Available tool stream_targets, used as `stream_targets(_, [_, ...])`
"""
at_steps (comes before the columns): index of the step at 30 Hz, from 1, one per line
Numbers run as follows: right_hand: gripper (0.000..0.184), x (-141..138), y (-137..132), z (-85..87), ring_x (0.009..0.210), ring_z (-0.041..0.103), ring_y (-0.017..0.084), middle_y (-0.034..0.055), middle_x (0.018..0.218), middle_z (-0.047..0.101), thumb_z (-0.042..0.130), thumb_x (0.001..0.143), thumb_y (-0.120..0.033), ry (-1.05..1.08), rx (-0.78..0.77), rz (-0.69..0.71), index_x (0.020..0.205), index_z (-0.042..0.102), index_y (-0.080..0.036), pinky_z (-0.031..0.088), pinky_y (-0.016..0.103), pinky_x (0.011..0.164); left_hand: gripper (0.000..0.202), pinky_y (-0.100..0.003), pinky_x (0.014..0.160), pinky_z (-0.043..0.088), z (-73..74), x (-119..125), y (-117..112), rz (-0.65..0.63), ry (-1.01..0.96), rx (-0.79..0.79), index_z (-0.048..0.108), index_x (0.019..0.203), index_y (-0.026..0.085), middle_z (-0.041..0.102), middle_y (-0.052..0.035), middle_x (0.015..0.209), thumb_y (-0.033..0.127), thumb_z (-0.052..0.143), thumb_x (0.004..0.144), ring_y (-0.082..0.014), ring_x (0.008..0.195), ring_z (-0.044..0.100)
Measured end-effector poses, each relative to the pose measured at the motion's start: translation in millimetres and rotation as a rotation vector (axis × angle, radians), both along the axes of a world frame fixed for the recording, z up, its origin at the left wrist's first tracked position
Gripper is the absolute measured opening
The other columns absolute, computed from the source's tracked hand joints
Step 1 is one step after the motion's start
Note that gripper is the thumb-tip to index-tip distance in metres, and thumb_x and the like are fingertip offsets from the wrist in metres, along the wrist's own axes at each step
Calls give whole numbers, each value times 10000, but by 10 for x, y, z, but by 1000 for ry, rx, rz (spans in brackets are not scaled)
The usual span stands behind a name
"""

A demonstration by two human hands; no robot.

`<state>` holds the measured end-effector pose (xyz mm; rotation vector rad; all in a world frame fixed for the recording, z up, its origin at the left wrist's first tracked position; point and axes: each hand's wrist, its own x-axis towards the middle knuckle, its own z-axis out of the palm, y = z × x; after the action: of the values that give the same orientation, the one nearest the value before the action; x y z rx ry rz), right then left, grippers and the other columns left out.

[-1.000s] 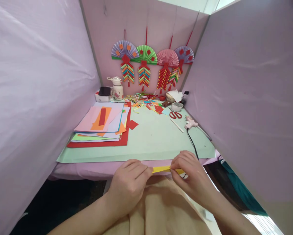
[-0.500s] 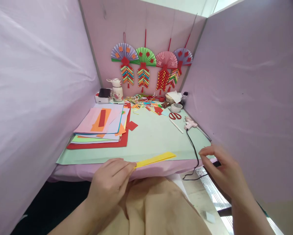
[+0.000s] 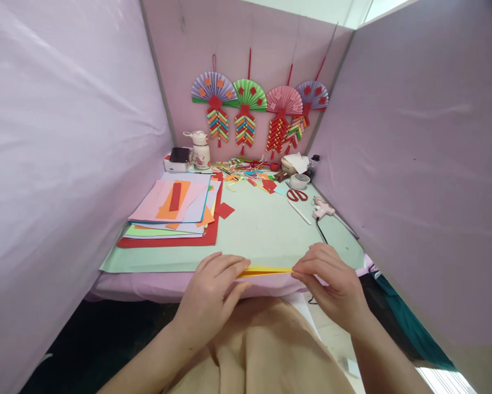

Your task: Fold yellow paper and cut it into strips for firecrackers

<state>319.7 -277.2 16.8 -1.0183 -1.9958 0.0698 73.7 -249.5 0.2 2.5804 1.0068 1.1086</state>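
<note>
A narrow yellow paper strip (image 3: pixel 268 270) runs level between my two hands, just above the table's front edge. My left hand (image 3: pixel 213 298) pinches its left end with closed fingers. At the strip's right end my right hand (image 3: pixel 331 284) pinches it the same way. Both hands hover over my lap, which is covered in tan cloth (image 3: pixel 266 350).
A stack of coloured paper sheets (image 3: pixel 175 210) lies at the left on the pale green mat (image 3: pixel 262 230). Red scissors (image 3: pixel 297 195), a glue gun (image 3: pixel 323 208) with a black cord, tape and paper scraps sit at the back right. Paper fan ornaments (image 3: pixel 249 109) hang on the back wall.
My right hand had let go and swung out to the right; it has come back and pinched the strip's right end. The strip, then tilted on the mat, is now level.
</note>
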Motion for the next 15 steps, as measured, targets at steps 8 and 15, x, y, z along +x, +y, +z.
stream_targets(8, [169, -153, -19, 5, 693, 462, 145, 6, 721, 589, 592, 817, -39, -70, 34, 26, 849, 573, -204, 400, 355, 718, 169, -294, 754, 465, 174, 375, -42, -114, -180, -100, 657, 867, 179, 632, -39, 846, 146, 496, 906, -147, 818, 567])
stream_targets(15, [182, -108, -86, 55, 699, 478, 144, 16, 741, 596, 601, 800, -26, -47, 19, 54, 862, 583, -196, 418, 376, 757, 128, -267, 751, 466, 187, 278, -54, -168, -186, -137, 636, 855, 166, 622, -33, 843, 89, 534, 861, -139, 818, 561])
